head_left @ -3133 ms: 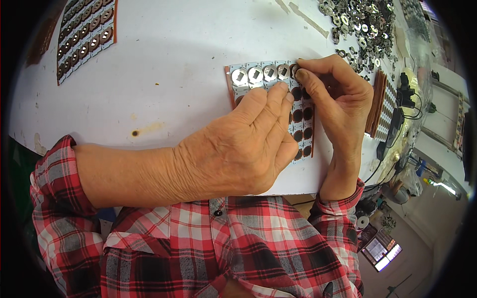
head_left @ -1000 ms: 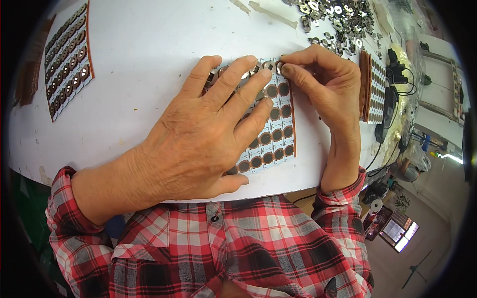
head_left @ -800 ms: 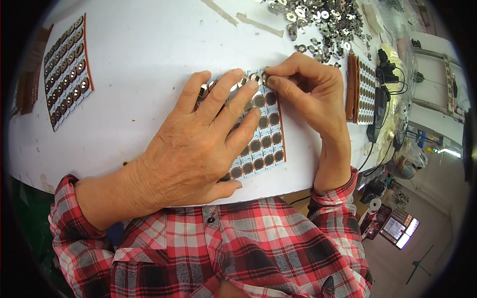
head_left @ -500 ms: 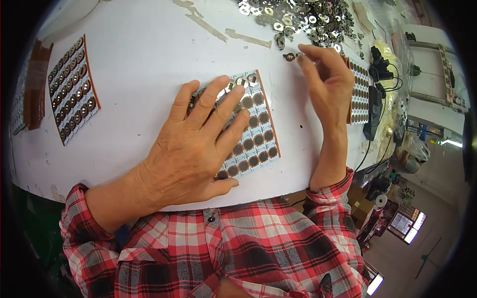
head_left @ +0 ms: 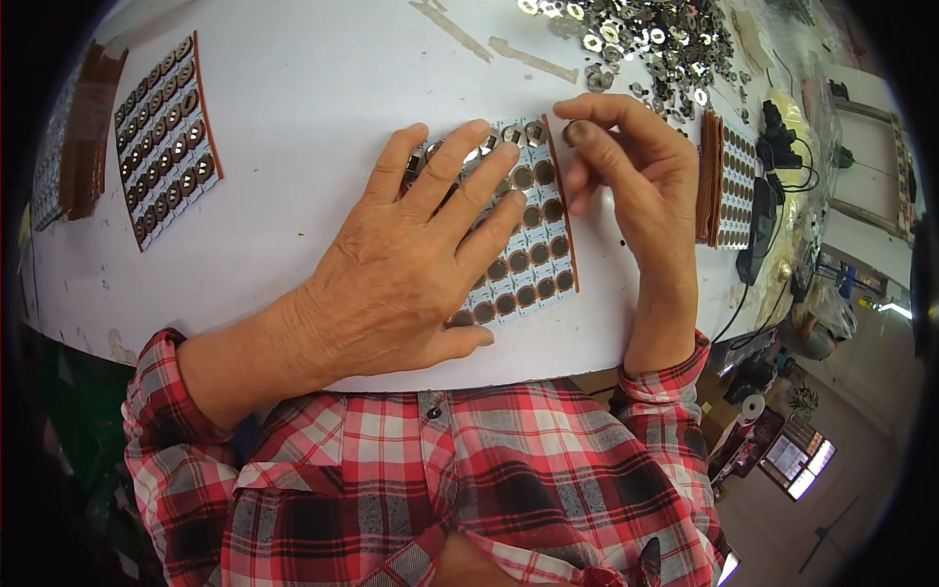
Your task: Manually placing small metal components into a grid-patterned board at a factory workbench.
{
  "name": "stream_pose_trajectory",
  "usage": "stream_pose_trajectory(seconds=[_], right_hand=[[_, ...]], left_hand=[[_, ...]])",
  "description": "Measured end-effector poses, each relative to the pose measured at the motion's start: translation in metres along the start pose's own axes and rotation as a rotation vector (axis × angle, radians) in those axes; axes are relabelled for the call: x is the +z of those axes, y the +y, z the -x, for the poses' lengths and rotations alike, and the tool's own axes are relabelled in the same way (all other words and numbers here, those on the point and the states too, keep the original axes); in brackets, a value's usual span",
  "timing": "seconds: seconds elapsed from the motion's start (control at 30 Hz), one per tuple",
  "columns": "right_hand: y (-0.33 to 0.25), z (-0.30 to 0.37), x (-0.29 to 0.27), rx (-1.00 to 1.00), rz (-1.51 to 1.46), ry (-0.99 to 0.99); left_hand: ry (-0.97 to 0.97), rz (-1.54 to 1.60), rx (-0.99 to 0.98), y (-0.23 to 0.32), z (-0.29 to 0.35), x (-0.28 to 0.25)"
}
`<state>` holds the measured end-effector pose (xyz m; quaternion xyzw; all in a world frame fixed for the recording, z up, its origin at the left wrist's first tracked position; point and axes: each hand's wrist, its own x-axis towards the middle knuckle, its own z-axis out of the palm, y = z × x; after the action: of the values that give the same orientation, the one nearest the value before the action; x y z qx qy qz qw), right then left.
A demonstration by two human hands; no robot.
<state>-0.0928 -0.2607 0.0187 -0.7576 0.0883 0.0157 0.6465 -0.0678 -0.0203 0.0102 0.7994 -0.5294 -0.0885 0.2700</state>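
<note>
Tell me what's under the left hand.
Under the left hand is a pale blue panel. Dark discs show on its uncovered right side, and silver metal pieces along its far row. The hand covers much of its left side; what sits there is hidden.

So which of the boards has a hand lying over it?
The middle board, lying partly under the spread left hand. The single board to its left, the left stack and the right stack have no hand over them.

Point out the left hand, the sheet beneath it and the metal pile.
Left hand [head_left: 391, 259]: head view, on its back.
Sheet [head_left: 539, 254]: head view, on a dark circle right of the fingers.
Metal pile [head_left: 675, 41]: head view, among its crowded pieces.
</note>
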Motion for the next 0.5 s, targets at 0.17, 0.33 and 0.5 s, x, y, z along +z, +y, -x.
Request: stream_pose_trajectory(seconds=[0.17,0.33,0.5], right_hand=[[0.004,-0.001,0.0,0.095,0.025,-0.004],[0.001,0.001,-0.001,0.065,-0.038,0.03],[-0.007,0.01,0.018,0.008,-0.041,0.011]], left_hand=[[0.003,0.018,-0.005,0.001,0.0,0.001],[0.019,0.014,-0.036,-0.002,-0.001,0.004],[0.362,0.255,-0.018,-0.011,-0.007,0.012]])
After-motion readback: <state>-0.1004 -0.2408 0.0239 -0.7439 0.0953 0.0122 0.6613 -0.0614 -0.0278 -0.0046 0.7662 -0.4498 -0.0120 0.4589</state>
